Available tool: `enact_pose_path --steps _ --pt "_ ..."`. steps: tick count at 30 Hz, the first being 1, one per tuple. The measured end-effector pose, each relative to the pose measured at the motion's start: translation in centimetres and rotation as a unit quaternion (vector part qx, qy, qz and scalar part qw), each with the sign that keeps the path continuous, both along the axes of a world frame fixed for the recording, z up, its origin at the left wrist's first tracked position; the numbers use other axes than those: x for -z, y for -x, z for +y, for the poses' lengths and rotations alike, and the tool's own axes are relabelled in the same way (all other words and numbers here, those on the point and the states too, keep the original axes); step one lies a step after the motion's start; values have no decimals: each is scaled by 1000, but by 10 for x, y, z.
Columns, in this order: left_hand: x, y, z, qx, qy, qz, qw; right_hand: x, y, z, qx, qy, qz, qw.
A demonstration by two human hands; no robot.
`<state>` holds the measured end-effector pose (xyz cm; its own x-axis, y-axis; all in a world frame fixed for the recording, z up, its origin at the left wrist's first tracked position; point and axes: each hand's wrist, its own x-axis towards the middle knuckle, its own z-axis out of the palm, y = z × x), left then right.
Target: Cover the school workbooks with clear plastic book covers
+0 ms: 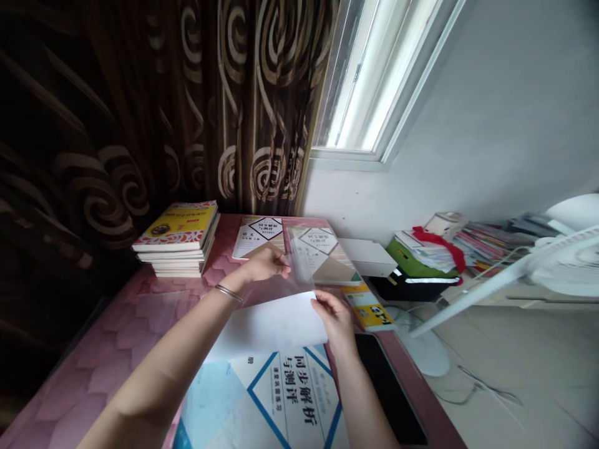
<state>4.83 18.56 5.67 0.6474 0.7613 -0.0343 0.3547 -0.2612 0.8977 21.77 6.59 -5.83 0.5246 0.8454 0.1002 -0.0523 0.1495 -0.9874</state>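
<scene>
A blue-and-white workbook (pixel 285 399) with large Chinese characters lies in front of me. Over its far part a white page (pixel 271 324) stands raised; I cannot tell whether it is the workbook's own cover. My right hand (pixel 334 318) pinches the far right corner of this page between thumb and fingers. Above and to the left, my left hand (pixel 269 265) has its fingers closed on a clear plastic sheet (pixel 302 271), which stretches toward the right hand. A bracelet (pixel 229 293) circles the left wrist.
A book stack (pixel 180 240) stands at the left back of the pink table (pixel 116 337). Two workbooks, a white box (pixel 367 255) and a yellow panda booklet (pixel 369 312) lie beyond my hands. A black tablet-like slab (pixel 388 386) lies right; a white fan (pixel 552 268) stands beside the table.
</scene>
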Motion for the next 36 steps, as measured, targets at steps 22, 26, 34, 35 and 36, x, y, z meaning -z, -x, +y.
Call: enact_pose_path --steps 22,26,34,35,36 --pt "1 -5 -5 31 -1 -12 999 -1 1 1 59 -3 -51 997" --pt "7 -7 -2 28 -7 -17 999 4 -1 3 54 -18 -42 997" --pt "0 -6 -8 25 -34 7 999 -8 -7 -6 11 29 -77 997" --pt "-1 -6 -9 28 -30 6 999 -11 -8 -8 -2 42 -80 996" --pt "-1 -6 -10 31 -26 5 999 -13 -10 -10 -12 51 -86 995"
